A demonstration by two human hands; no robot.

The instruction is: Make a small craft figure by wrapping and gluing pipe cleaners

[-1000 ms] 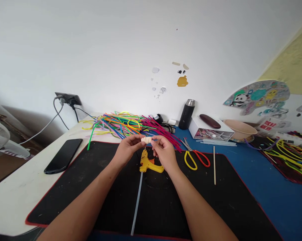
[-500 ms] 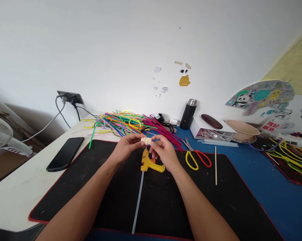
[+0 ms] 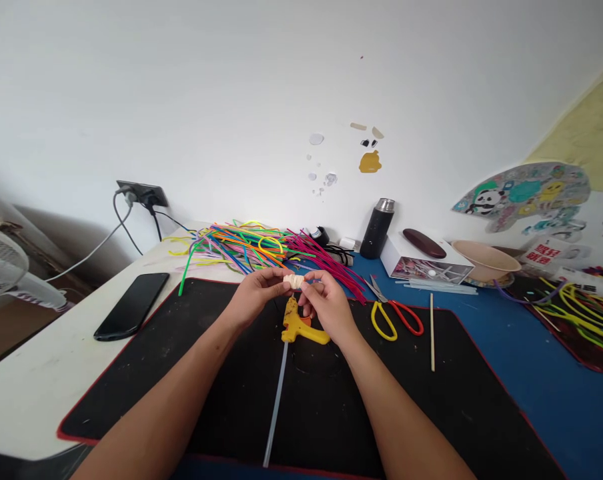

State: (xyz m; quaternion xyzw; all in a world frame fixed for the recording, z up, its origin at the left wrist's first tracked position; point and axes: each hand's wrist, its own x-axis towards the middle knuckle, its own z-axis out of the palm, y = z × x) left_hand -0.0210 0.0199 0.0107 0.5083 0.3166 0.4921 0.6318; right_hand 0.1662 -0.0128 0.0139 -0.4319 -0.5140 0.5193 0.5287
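Note:
A small cream-coloured ribbed piece (image 3: 294, 281), like a coil of pipe cleaner, is pinched between my two hands. My left hand (image 3: 259, 293) grips its left end with thumb and forefinger. At the right end, my right hand (image 3: 326, 300) holds it the same way, with the other fingers curled. Just below the hands a yellow glue gun (image 3: 292, 325) lies on the black mat (image 3: 221, 407). A long translucent glue stick (image 3: 276, 407) sticks out of its back end toward me. The gun's trigger side is partly hidden by my right hand.
Scissors (image 3: 390, 317) with yellow and red handles and a thin wooden stick (image 3: 432, 333) lie to the right. Behind are colourful pipe cleaners (image 3: 241, 243), a black flask (image 3: 376, 230), a white box (image 3: 421, 260) and a bowl (image 3: 484, 260). A phone (image 3: 131, 307) lies left.
The camera view has shifted very slightly. Both hands keep their grip on the cream piece, with hardly any visible movement.

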